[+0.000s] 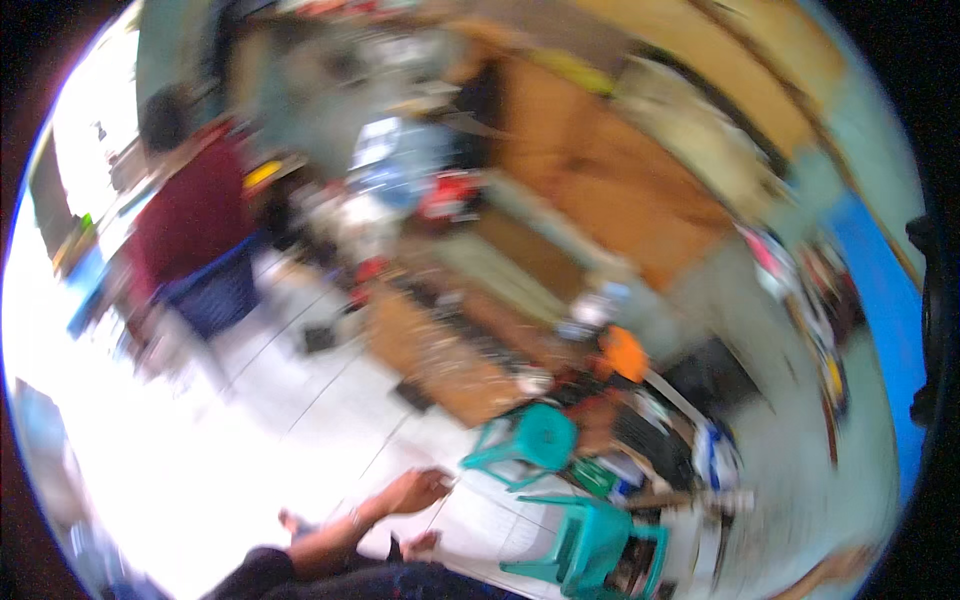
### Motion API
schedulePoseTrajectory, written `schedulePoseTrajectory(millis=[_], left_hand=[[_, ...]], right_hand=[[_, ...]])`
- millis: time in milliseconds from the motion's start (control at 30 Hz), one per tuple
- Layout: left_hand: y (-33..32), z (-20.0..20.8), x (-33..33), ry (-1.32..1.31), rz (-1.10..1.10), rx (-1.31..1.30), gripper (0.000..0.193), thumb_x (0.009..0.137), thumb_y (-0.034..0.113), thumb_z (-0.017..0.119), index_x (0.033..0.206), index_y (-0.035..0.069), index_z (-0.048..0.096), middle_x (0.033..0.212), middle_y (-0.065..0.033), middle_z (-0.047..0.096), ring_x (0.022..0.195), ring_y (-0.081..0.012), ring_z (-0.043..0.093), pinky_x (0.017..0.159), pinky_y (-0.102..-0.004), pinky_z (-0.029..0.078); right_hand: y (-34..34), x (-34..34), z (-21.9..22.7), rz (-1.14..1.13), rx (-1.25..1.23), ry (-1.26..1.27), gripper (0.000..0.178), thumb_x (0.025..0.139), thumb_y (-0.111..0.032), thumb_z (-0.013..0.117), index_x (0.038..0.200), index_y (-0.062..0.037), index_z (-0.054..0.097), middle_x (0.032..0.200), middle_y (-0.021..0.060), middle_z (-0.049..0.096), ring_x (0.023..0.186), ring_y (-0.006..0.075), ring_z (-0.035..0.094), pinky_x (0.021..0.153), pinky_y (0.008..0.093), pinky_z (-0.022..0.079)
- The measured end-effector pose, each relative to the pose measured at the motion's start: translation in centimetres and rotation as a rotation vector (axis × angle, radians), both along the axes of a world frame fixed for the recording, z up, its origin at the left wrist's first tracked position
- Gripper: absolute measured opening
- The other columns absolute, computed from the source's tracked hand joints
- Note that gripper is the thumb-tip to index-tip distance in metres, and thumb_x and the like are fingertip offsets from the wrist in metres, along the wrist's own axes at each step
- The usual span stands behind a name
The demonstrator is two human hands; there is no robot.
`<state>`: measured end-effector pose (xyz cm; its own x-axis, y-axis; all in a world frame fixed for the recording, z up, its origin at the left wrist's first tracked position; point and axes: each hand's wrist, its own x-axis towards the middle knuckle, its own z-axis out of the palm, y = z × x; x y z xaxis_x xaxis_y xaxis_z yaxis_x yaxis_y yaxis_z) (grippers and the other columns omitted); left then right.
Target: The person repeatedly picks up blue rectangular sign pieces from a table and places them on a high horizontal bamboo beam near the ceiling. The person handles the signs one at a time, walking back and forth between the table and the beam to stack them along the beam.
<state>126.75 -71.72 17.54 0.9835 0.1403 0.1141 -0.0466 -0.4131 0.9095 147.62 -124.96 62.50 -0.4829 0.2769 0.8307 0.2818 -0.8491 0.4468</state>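
The whole view is smeared by motion, so only coarse shapes can be told. Nearest, a dark-sleeved forearm rises from the lower edge and ends in one hand (412, 491), held above the pale tiled floor (250, 450); which of the person's hands it is cannot be told, and its fingers (437, 483) look loosely curled, though whether they pinch anything is lost in the blur. Just below those fingers lies a foot (424, 543) (bare, as far as it shows). To the right of the fingers, close by, stands a teal plastic stool (535, 440), and below that a second teal stool (590, 545), with dark clutter around both. Beyond the fingers, farther up, a low wooden table (440, 355) carries small muddled things, and an orange object (624, 352) sits near its right end. Far off to the upper left, another person in a dark red top (190, 215) sits by a blue basket (218, 293).
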Motion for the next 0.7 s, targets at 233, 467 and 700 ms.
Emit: schedulePoseTrajectory(millis=[233,467,700], left_hand=[[15.7,-6.9,-23.4,0.155,0.499,-0.104,0.031,0.087,0.023,0.054,0.105,-0.002,0.057,0.088,-0.0181,0.066,0.077,-0.0273,0.065,0.069,-0.0361,0.051],[20.7,-15.6,-54.2,0.085,1.688,-0.779,0.025,0.088,0.016,0.05,0.097,-0.006,0.058,0.082,-0.013,0.066,0.071,-0.0182,0.064,0.062,-0.0284,0.053],[13.2,-22.4,-66.4,0.225,2.235,-1.109,0.022,0.083,0.016,0.048,0.085,-0.002,0.059,0.075,-0.0124,0.066,0.056,-0.0157,0.062,0.044,-0.025,0.047]], right_hand=[[33.1,-16.4,-58.2,0.192,-0.544,2.157,0.025,0.085,-0.023,0.056,0.092,0.0006,0.061,0.08,0.0119,0.059,0.069,0.0189,0.058,0.058,0.0306,0.047],[66.5,-35.0,-66.7,0.334,-1.058,2.572,0.014,0.081,-0.013,0.054,0.078,-0.0038,0.064,0.063,0.003,0.06,0.054,0.011,0.055,0.048,0.0255,0.044],[93.4,-47.4,-64.1,0.572,-1.276,3.005,0.017,0.085,-0.014,0.054,0.097,-0.0028,0.059,0.076,0.0052,0.062,0.058,0.0141,0.059,0.05,0.0244,0.048]])
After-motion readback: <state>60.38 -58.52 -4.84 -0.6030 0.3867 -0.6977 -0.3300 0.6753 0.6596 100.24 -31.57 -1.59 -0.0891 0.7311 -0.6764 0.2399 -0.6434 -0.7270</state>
